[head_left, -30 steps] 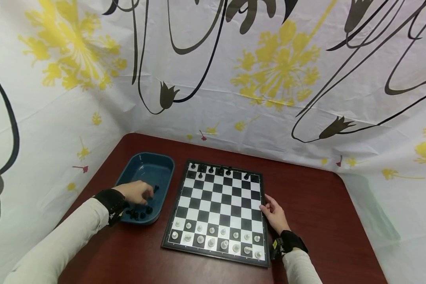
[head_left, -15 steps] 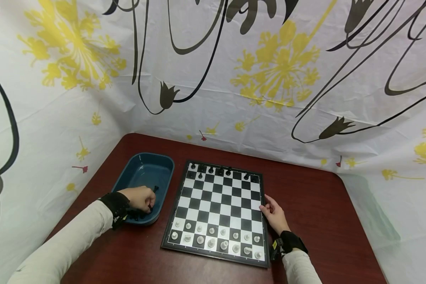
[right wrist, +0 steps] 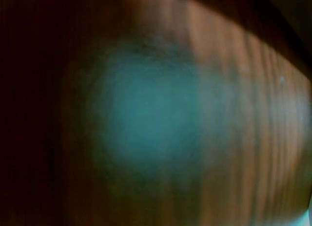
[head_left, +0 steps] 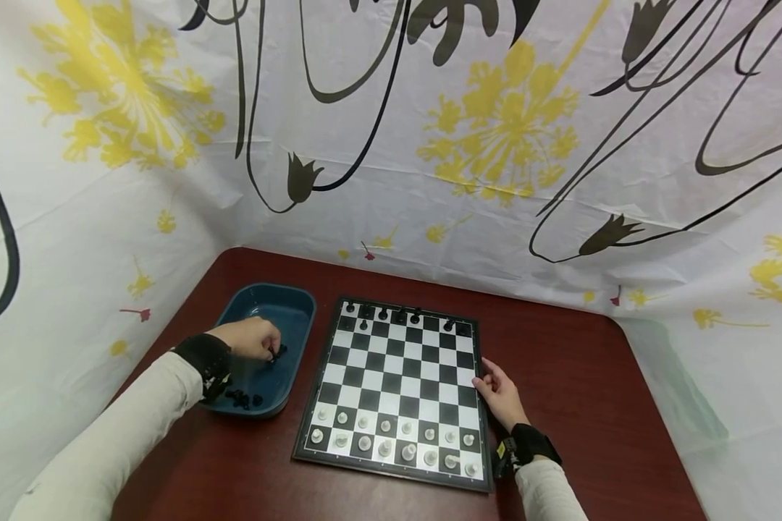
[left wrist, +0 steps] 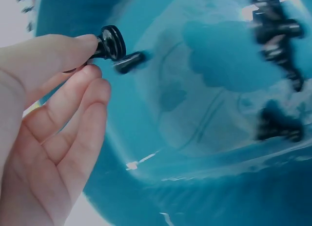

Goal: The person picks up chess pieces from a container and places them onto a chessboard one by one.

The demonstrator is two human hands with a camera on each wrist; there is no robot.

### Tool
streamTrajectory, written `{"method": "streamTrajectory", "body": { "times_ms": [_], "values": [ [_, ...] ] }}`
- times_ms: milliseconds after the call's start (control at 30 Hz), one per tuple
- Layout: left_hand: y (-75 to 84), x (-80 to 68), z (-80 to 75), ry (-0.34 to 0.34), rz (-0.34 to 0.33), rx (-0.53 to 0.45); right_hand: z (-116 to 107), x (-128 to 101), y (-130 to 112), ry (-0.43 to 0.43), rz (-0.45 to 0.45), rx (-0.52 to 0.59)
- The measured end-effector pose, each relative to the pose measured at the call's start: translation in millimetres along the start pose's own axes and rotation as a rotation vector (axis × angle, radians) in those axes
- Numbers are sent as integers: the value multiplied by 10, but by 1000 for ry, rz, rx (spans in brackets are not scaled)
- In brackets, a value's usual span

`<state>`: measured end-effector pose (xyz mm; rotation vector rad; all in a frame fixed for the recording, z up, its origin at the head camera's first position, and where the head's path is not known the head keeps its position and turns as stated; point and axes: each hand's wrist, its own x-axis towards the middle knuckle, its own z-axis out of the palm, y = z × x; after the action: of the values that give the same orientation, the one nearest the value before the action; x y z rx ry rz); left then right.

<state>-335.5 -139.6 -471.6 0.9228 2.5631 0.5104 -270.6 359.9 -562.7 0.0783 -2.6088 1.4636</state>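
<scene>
My left hand (head_left: 250, 338) is inside the blue tray (head_left: 311, 311), left of the chessboard (head_left: 391, 369). In the left wrist view, its thumb and fingertips pinch a black chess piece (left wrist: 113, 43) by the narrow part, round base outward. Just past that base lies another black piece (left wrist: 129, 63), blurred. More black chess pieces (head_left: 240, 398) lie at the tray's near end. Against the board's right edge rests my right hand (head_left: 503, 398), thumb on the frame and fingers extended; their undersides are hidden. The right wrist view is too dark and blurred to show the hand.
White chess pieces (head_left: 385, 449) stand in two rows along the board's near side. Several black chess pieces (head_left: 400, 315) stand on its far rows, with gaps between them. The reddish-brown table (head_left: 560, 376) meets patterned white cloth (head_left: 378, 210) behind and at the sides.
My left hand dipped to the black pieces at the tray's near end, then moved up toward the tray's middle. The right hand stays at the board's edge. The head view shifted slightly.
</scene>
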Motion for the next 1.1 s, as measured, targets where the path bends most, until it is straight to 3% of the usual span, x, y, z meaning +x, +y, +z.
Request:
{"method": "streamTrajectory", "body": {
  "times_ms": [233,433,633,933,1100],
  "values": [
    [53,124,-241,26,-16,50,18,26,14,-19,153,-47],
    [92,229,-371,82,-31,29,21,24,-8,-28,179,-66],
    [186,400,-434,126,3,23,21,34,7,-9,173,-52],
    [433,838,-399,121,31,65,14,19,-18,-5,153,-30],
    [608,1134,-333,120,84,108,19,22,-24,-4,141,-44]
  ]
}}
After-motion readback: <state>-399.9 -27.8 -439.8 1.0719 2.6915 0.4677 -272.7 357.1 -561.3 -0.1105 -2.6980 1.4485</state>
